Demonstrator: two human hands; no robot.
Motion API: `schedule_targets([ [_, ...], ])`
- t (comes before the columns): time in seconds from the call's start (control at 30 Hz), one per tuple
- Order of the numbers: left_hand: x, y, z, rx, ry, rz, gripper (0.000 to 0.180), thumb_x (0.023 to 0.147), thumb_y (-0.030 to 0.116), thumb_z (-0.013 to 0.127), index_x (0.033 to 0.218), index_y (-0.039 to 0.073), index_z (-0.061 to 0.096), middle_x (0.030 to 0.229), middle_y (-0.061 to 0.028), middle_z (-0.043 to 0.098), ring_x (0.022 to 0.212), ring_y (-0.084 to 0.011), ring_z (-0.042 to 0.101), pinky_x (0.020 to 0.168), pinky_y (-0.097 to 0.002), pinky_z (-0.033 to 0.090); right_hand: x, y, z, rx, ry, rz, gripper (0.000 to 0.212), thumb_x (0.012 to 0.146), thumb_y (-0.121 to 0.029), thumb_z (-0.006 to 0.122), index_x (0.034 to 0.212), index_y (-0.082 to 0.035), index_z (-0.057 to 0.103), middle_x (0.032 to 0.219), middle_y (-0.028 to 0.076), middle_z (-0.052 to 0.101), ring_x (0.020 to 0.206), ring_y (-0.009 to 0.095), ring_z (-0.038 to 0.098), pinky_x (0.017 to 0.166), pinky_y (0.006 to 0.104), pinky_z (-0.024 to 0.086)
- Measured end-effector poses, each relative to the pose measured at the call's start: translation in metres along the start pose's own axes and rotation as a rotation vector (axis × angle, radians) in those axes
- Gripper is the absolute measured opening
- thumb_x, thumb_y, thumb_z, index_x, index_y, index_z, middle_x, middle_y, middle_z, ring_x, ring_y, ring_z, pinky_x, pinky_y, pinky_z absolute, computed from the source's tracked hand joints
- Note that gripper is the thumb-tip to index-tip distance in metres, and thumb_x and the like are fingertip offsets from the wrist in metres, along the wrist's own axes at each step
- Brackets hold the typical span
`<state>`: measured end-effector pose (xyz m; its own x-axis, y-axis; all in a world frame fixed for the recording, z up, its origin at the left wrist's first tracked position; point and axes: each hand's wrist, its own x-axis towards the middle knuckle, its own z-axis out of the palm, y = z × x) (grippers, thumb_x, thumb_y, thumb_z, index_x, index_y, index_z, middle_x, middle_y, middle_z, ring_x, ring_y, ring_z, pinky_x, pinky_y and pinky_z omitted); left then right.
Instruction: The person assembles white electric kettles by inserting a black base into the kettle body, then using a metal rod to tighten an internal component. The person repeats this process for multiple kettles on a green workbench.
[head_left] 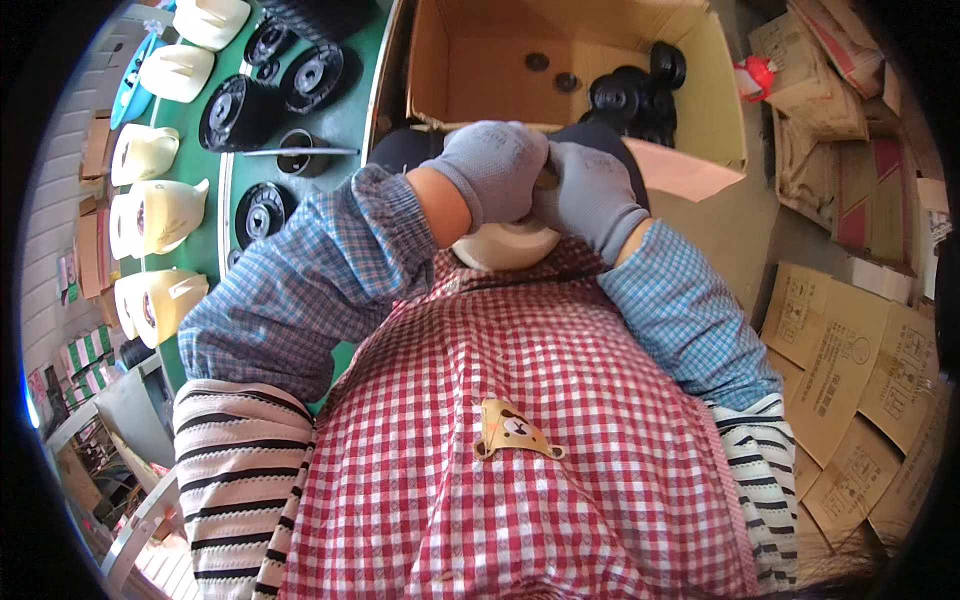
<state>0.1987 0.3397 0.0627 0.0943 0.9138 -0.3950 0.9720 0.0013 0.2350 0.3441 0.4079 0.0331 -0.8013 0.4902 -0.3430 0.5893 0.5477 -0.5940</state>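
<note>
Both my hands wear grey knit gloves and meet in front of my lap, at the near edge of an open cardboard box. My left hand [492, 172] is closed, its knuckles turned up. Pressed against it, my right hand [592, 195] is curled as well. Directly beneath them a smooth cream plastic body [507, 247] rests against my red checked apron; its rounded lower part shows, and the gloves cover the rest. It resembles the cream kettle bodies on the table. What the fingertips grip is hidden.
The cardboard box [480, 55] holds black round parts [628, 100]. At left, a green table [345, 95] carries cream kettle bodies [165, 215], black round bases [263, 212] and a black ring [298, 152]. Flattened cartons [830, 350] cover the floor at right; a red object [757, 77] sits behind.
</note>
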Motion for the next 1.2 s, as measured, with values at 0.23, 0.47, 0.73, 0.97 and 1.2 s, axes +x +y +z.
schedule_targets([
  [0.23, -0.047, -0.006, -0.002, -0.227, 0.231, 0.071, 0.050, 0.076, 0.019, 0.076, 0.121, 0.001, 0.061, 0.114, -0.0191, 0.066, 0.101, -0.0381, 0.068, 0.088, -0.0446, 0.055, -0.040, 0.011, -0.010, 0.156, 0.158, -0.130, 0.059, 0.082, -0.029, 0.078, 0.134, -0.005, 0.062, 0.129, 0.016, 0.066, 0.115, 0.030, 0.065, 0.100, 0.0380, 0.051],
  [0.47, -0.040, 0.013, 0.009, 0.068, 0.191, 0.009, 0.036, 0.077, 0.018, 0.074, 0.107, 0.003, 0.062, 0.101, -0.0182, 0.066, 0.090, -0.0362, 0.069, 0.077, -0.0454, 0.057, -0.032, -0.023, 0.009, -0.309, 0.143, -0.010, 0.061, 0.082, -0.049, 0.077, 0.120, -0.004, 0.063, 0.116, 0.017, 0.066, 0.109, 0.031, 0.066, 0.091, 0.0428, 0.055],
  [0.73, -0.019, 0.009, 0.008, 0.105, 0.136, 0.049, 0.030, 0.079, 0.024, 0.072, 0.100, 0.003, 0.066, 0.098, -0.0173, 0.069, 0.093, -0.0347, 0.071, 0.077, -0.0455, 0.058, -0.012, 0.000, 0.025, -0.196, 0.216, -0.036, 0.052, 0.080, -0.045, 0.078, 0.112, -0.006, 0.067, 0.111, 0.015, 0.071, 0.104, 0.032, 0.070, 0.089, 0.0434, 0.056],
  [0.97, -0.051, -0.028, -0.005, -0.681, 0.072, 0.017, 0.049, 0.091, 0.019, 0.068, 0.133, -0.004, 0.059, 0.121, -0.0199, 0.068, 0.110, -0.0279, 0.068, 0.097, -0.0370, 0.054, -0.025, 0.052, -0.004, 0.497, 0.060, -0.185, 0.047, 0.093, -0.029, 0.067, 0.131, -0.001, 0.065, 0.120, 0.017, 0.070, 0.107, 0.028, 0.069, 0.095, 0.0357, 0.053],
  [1.2, -0.080, -0.026, 0.010, -0.882, 0.246, 0.062, 0.059, 0.090, 0.013, 0.068, 0.145, -0.003, 0.050, 0.129, -0.0190, 0.064, 0.117, -0.0252, 0.064, 0.103, -0.0360, 0.051, -0.044, 0.023, 0.011, 0.321, 0.260, -0.157, 0.045, 0.094, -0.031, 0.065, 0.131, -0.004, 0.065, 0.121, 0.017, 0.069, 0.112, 0.032, 0.066, 0.094, 0.0398, 0.053],
])
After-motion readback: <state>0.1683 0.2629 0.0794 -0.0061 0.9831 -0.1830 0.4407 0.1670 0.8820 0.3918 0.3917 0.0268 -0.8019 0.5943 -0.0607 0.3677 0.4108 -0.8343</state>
